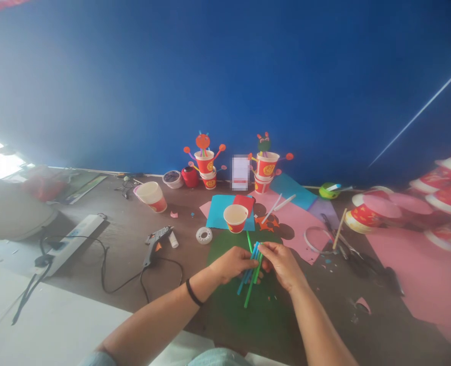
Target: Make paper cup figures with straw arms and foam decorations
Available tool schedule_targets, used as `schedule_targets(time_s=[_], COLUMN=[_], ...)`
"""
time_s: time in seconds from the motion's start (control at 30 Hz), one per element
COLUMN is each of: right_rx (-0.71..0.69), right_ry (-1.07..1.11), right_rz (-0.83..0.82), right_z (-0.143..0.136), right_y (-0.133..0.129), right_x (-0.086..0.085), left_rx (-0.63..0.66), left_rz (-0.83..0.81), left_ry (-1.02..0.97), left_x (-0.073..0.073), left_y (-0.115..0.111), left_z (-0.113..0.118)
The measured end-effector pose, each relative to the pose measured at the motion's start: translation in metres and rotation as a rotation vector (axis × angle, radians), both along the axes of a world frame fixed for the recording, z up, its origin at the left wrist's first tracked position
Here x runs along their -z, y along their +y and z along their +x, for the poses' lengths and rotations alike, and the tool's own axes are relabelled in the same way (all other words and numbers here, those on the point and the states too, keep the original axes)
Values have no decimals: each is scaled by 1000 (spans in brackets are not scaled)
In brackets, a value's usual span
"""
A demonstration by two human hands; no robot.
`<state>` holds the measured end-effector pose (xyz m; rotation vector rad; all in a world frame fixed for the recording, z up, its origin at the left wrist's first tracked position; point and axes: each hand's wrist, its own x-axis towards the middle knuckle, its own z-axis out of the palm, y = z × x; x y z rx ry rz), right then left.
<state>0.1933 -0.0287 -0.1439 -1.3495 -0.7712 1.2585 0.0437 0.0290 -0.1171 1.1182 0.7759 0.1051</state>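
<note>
Hands [256,264] together, forearms angled inward, gripping straws [250,274]

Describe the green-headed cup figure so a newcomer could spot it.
Find the blue wall, then the far edge of the table. There, right of an orange-headed cup figure, stands a second red-cup figure. Only its head is dark green, with red ears.

Single view from the person's head, looking forward and slightly down, close above the tabletop [126,274], both forearms entering from the bottom edge, hands near lower centre, cup figures farther off, blue wall [225,81] across the top, no second view sharing the scene
</note>
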Motion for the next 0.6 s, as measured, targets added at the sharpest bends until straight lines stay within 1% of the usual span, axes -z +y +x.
schedule_targets(time_s=[0.23,0.47,0.53,0.6], right_rx=[27,55,62,72], right_ry=[4,28,47,69], right_rz=[-24,-26,-30,-35], right_z=[-1,-1,1,3], right_y=[-1,0,0,0], right_x=[-4,-1,0,1], left_rx=[21,43,41,18], left_rz=[27,55,103,199], left_ry=[27,43,51,82], left_x=[-2,0,0,2], left_y=[2,2,3,6], left_z=[-1,-1,-2,-5])
